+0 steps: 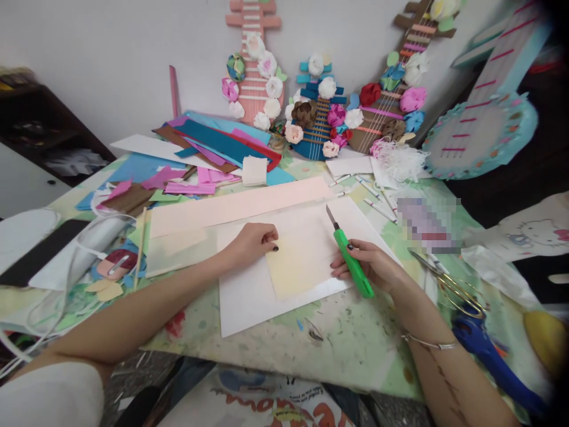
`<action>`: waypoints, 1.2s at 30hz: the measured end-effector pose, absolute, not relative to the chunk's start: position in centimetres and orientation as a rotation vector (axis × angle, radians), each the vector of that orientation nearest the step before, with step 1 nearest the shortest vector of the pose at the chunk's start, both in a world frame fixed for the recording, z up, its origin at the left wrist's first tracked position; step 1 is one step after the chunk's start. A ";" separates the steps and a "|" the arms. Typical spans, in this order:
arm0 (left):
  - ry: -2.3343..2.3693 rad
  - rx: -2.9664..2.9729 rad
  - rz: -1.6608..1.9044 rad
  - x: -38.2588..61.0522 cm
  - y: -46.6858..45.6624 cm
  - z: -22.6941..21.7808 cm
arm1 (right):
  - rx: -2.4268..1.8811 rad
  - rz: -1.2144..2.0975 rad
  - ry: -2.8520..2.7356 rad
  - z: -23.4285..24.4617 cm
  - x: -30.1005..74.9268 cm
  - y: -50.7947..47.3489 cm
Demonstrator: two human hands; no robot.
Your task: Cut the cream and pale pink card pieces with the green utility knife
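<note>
Room to pass runs between the white board and the desk's near edge; gold-handled scissors and markers obstruct the right.

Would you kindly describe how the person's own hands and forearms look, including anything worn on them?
The bare left hand and bare right hand both show dark nail polish. A white fabric sleeve shows on the left arm. A thin silvery bracelet with a small bar circles the right wrist; dark, script-like markings run along that forearm.

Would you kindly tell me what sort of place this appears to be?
Probably a craft workspace: there is a stained table, a green craft knife and a pink, flower-trimmed model instrument.
</note>
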State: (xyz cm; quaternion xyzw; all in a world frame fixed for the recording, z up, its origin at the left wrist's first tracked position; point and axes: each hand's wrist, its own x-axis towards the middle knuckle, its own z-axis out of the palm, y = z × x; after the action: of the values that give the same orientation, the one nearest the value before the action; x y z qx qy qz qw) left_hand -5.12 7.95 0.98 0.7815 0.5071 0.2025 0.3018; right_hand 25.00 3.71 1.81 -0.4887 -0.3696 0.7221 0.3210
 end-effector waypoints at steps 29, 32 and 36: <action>1.498 1.926 0.558 -4.1 7.3 0.5 | -1.322 1.886 -0.996 1.7 25.2 3.9; 1.505 1.917 0.565 -4.0 7.3 0.5 | -1.319 1.886 -1.001 1.7 25.2 3.9; 1.521 1.906 0.576 -3.9 7.4 0.1 | -1.321 1.882 -1.005 1.7 25.2 3.9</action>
State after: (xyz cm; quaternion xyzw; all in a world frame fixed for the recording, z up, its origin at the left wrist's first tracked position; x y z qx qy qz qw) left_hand -3.94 7.42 0.13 0.7227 0.5765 0.2184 0.3127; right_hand 25.19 3.90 1.69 -0.5004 -0.3807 0.7127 0.3109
